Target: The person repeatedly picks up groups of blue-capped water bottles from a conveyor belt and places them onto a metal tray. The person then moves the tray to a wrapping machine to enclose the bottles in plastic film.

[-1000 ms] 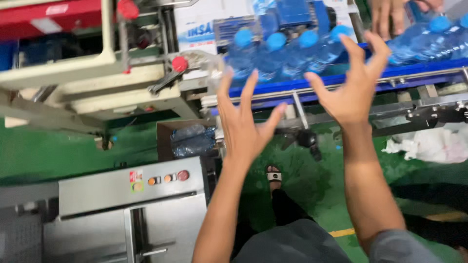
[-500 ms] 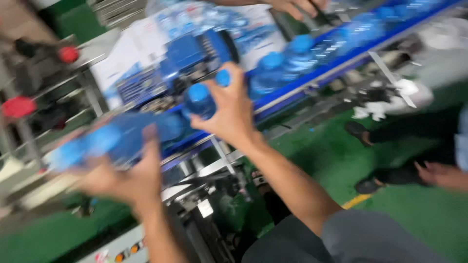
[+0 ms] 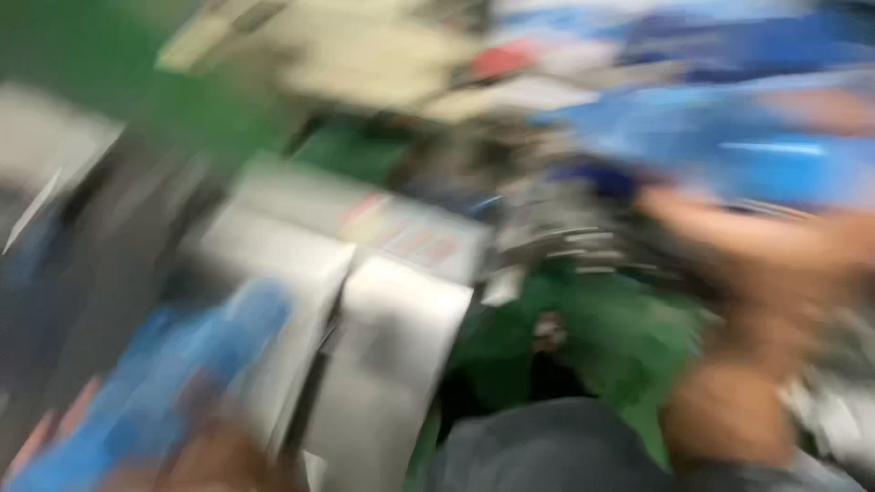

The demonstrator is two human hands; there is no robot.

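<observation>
The view is heavily smeared by motion. A blue pack of water bottles (image 3: 155, 383) shows at the lower left, and my left hand (image 3: 214, 456) is a brown blur right under it. My right forearm rises along the right side to my right hand (image 3: 843, 241), just below a second blue mass of bottle packs (image 3: 729, 155) on the conveyor at the upper right. The blur hides whether either hand is gripping anything.
A grey metal machine cabinet (image 3: 383, 301) with a small button panel fills the middle. Cream machine framing (image 3: 365, 64) with a red knob lies at the top. Green floor (image 3: 620, 337) shows between them.
The camera has swung sharply down and left. The pack both hands held half a second ago is no longer centred; my hands are now far apart, at the lower left and right edge.
</observation>
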